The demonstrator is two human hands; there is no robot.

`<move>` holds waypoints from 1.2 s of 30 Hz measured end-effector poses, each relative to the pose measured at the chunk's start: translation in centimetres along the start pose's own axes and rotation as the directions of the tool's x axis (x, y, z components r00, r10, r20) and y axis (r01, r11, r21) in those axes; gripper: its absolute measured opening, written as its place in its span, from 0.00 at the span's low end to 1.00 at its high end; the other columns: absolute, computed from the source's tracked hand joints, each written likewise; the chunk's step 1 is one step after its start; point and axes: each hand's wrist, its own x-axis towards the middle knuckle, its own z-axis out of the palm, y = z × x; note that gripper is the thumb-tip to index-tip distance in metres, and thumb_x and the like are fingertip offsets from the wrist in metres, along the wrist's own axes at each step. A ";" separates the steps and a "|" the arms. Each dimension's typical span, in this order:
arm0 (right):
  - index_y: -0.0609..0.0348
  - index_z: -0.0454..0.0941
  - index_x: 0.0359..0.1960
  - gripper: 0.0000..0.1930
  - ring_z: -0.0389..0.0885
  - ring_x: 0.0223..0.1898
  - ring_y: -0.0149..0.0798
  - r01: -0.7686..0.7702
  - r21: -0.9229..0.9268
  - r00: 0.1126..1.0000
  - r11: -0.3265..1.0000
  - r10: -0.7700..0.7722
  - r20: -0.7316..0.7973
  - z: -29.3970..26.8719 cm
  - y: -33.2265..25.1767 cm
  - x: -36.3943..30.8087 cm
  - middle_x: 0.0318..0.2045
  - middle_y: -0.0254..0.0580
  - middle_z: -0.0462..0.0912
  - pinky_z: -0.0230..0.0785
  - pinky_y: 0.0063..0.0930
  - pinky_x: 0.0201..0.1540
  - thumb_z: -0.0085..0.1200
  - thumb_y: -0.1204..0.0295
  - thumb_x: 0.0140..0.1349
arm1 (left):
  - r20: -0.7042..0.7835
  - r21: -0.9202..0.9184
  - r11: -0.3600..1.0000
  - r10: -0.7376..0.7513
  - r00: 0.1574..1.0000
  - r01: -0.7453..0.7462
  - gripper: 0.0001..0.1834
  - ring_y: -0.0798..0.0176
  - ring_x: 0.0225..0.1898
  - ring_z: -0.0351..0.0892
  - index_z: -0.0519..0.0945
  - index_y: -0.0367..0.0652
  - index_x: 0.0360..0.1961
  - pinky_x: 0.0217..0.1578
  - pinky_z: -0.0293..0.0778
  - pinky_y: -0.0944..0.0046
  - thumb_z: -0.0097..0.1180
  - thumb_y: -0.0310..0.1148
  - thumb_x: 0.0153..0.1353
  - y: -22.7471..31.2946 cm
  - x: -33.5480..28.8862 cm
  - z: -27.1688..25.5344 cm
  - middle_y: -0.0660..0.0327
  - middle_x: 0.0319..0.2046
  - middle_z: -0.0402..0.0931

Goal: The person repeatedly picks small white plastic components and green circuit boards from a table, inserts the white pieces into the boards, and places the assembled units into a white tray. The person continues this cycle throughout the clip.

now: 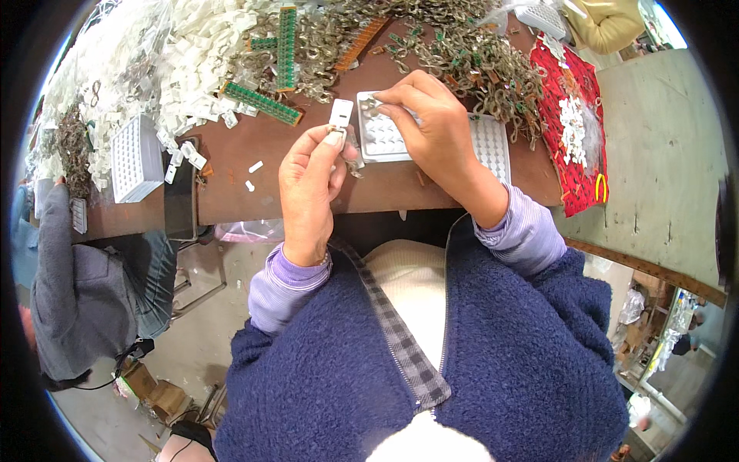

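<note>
Between the thumb and fingers of my left hand (pixel 308 185) is a small white plastic casing (pixel 341 112) with a dark slot. A small wire-like piece (pixel 355 168) hangs below those fingers; its kind is unclear. To the right, my right hand (pixel 435 115) reaches over a white tray (pixel 382 157) with rows of small raised shapes. Its thumb and index finger are pinched at the tray's far left corner, on something small that I cannot make out. Part of the tray is hidden under this hand, and a second white tray (pixel 493 146) shows beyond the wrist.
Loose white casings (pixel 192 54) are heaped at the far left. Green circuit-board strips (pixel 262 103) and an orange strip (pixel 362 44) lie near tangled wired parts (pixel 477 69). A stack of white trays (pixel 137 160) stands left. A red cloth (pixel 573 154) lies right. A co-worker's grey sleeve (pixel 58 246) is at left.
</note>
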 end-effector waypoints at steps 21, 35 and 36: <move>0.60 0.82 0.39 0.09 0.82 0.45 0.60 -0.036 -0.178 0.997 0.983 0.047 0.062 2.9 0.6 -0.7 0.37 0.57 0.82 0.77 0.50 0.49 0.61 0.81 0.56 | -0.025 0.082 0.996 0.047 0.999 -0.044 0.12 0.84 0.24 0.63 0.82 0.40 0.57 0.21 0.52 0.79 0.64 0.29 0.75 -0.1 -0.7 1.1 0.64 0.37 0.87; 0.63 0.83 0.40 0.10 0.83 0.41 0.55 0.208 0.167 0.975 0.964 -0.189 -0.120 -1.2 -2.9 -1.5 0.37 0.49 0.83 0.78 0.45 0.44 0.65 0.81 0.56 | 0.150 0.099 0.994 0.025 0.988 -0.040 0.14 0.84 0.27 0.67 0.84 0.39 0.58 0.27 0.61 0.79 0.66 0.30 0.74 0.2 -1.3 1.2 0.64 0.40 0.89; 0.62 0.84 0.40 0.10 0.84 0.41 0.55 0.206 0.181 0.975 0.962 -0.185 -0.125 -1.2 -3.1 -1.6 0.37 0.49 0.83 0.78 0.45 0.44 0.65 0.81 0.55 | 0.182 0.095 0.994 0.027 0.983 -0.045 0.14 0.84 0.27 0.68 0.84 0.39 0.58 0.27 0.61 0.79 0.67 0.29 0.74 0.3 -1.5 1.3 0.64 0.40 0.89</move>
